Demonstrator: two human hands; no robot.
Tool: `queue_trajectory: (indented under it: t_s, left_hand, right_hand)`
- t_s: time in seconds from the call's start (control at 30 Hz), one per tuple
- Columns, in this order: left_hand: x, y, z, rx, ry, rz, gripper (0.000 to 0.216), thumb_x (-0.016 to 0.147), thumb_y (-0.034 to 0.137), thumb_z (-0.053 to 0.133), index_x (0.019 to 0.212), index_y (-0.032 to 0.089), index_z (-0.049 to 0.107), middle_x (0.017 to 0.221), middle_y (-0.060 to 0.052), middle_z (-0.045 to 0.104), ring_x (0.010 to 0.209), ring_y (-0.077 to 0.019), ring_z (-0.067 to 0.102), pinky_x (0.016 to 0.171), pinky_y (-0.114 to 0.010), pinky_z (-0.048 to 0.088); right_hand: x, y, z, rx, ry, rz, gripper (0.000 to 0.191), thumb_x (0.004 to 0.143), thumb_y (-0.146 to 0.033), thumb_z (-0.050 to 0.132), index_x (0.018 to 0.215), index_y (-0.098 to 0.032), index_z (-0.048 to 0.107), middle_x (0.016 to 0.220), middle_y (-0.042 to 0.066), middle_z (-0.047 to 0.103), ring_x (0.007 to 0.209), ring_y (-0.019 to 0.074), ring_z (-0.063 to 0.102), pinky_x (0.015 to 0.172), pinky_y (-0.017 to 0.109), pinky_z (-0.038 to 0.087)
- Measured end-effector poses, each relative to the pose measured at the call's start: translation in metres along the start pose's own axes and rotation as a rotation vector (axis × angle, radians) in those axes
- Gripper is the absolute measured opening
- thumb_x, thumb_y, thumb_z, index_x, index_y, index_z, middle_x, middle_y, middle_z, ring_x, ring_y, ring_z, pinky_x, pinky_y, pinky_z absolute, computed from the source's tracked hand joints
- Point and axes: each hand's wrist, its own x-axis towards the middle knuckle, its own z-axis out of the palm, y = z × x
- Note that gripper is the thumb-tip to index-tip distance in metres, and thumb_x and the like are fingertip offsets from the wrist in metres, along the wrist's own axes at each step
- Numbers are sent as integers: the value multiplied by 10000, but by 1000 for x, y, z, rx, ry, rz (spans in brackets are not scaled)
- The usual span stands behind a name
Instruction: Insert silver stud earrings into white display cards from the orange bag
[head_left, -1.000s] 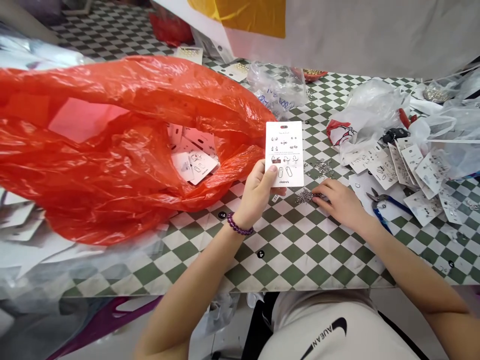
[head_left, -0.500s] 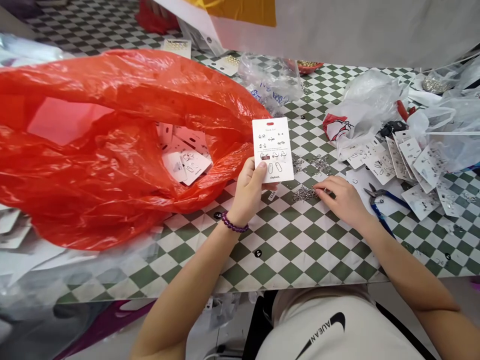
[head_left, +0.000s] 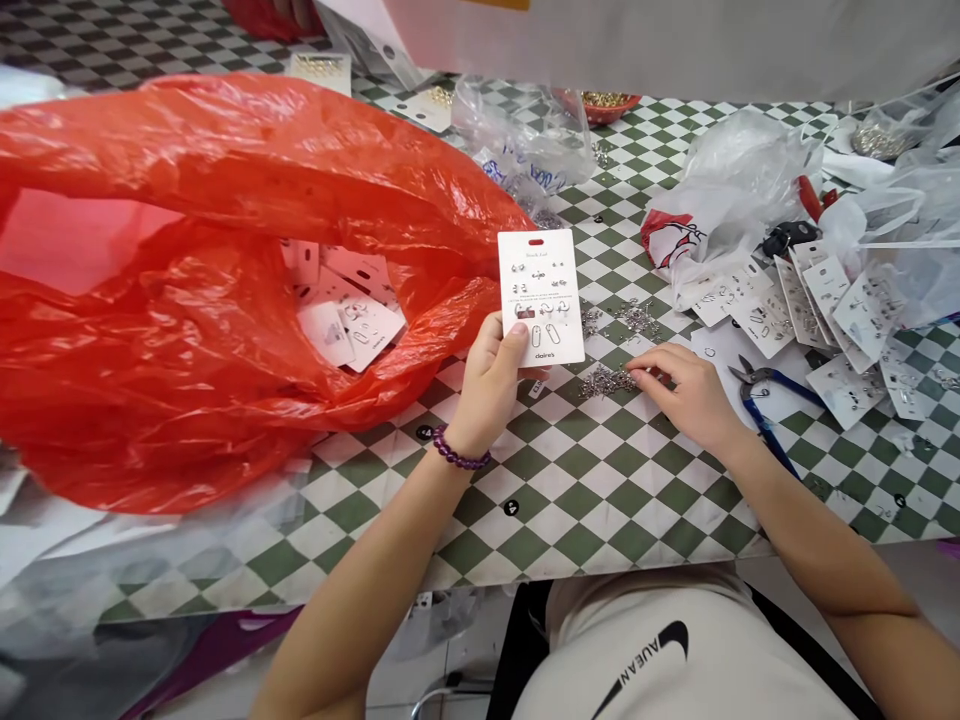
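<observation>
My left hand (head_left: 491,375) is closed on a white earring card (head_left: 541,300), thumb across its lower left corner. The card is upright, its front showing several small silver earrings. My right hand (head_left: 679,390) rests at the edge of a small pile of tiny silver pieces (head_left: 604,381), thumb and index fingertips pressed together. Whether a piece sits between those fingertips is too small to make out. Another loose heap of silver pieces (head_left: 637,318) lies just behind. Close to my right hand are blue-handled pliers (head_left: 766,378), lying with jaws apart on white paper.
A big red plastic bag (head_left: 247,130) lies open at left, with several earring cards (head_left: 367,325) inside. More filled cards (head_left: 825,290) overlap at right, beside clear bags (head_left: 757,165). At the back are a red bowl (head_left: 611,108) of gold pieces and a clear bag (head_left: 525,125).
The view has shifted slightly, so the bag and table items sit a little differently in frame. Both hands keep nearly the same pose, the card still in my left hand.
</observation>
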Motion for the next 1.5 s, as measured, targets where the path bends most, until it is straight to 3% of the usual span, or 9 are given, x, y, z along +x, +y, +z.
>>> queue_trajectory:
  t_s: [0.17, 0.33, 0.5, 0.7, 1.13, 1.5]
  left_hand:
    - [-2, 0, 1, 52, -53, 10, 299, 871, 436, 561, 1044, 193, 536, 1058, -93, 666, 737, -123, 633, 514, -178, 532]
    - [-6, 1, 4, 101, -112, 43, 366, 839, 471, 609, 1053, 188, 518, 1125, -106, 654, 811, -153, 661, 528, -192, 548]
    - [-8, 1, 5, 116, -156, 34, 403, 803, 452, 664, 1060, 184, 508, 1124, -111, 657, 846, -165, 662, 543, -195, 551]
    - [-6, -2, 5, 88, -206, 51, 448, 762, 405, 715, 1085, 202, 480, 1149, -105, 648, 892, -169, 653, 561, -194, 537]
    - [-7, -8, 5, 184, -187, 129, 369, 774, 325, 685, 1049, 205, 470, 1080, -68, 612, 967, -188, 622, 736, -285, 550]
    - [-7, -5, 5, 228, -174, 118, 358, 773, 318, 673, 1049, 199, 477, 1086, -73, 602, 948, -196, 612, 737, -301, 544]
  right_hand:
    - [2, -5, 0, 114, 45, 75, 134, 876, -231, 546, 873, -214, 679, 840, 35, 682, 771, 171, 631, 653, 313, 533]
    - [0, -8, 0, 286, 68, 191, 117, 855, -278, 590, 883, -210, 681, 874, 35, 691, 782, 161, 643, 690, 318, 563]
    - [-2, -7, 1, 549, 72, 315, 155, 805, -344, 667, 856, -198, 682, 845, 34, 693, 750, 151, 648, 708, 320, 584]
    - [-1, -6, 5, 740, 49, 378, 221, 749, -329, 722, 918, -194, 680, 853, 30, 676, 726, 127, 625, 618, 268, 575]
    - [-3, -2, 9, 801, 23, 341, 169, 768, -265, 694, 927, -213, 676, 910, 24, 672, 835, 135, 635, 767, 303, 580]
    - [0, -4, 9, 729, 57, 343, 174, 742, -231, 681, 912, -199, 668, 895, 30, 682, 834, 153, 644, 817, 354, 580]
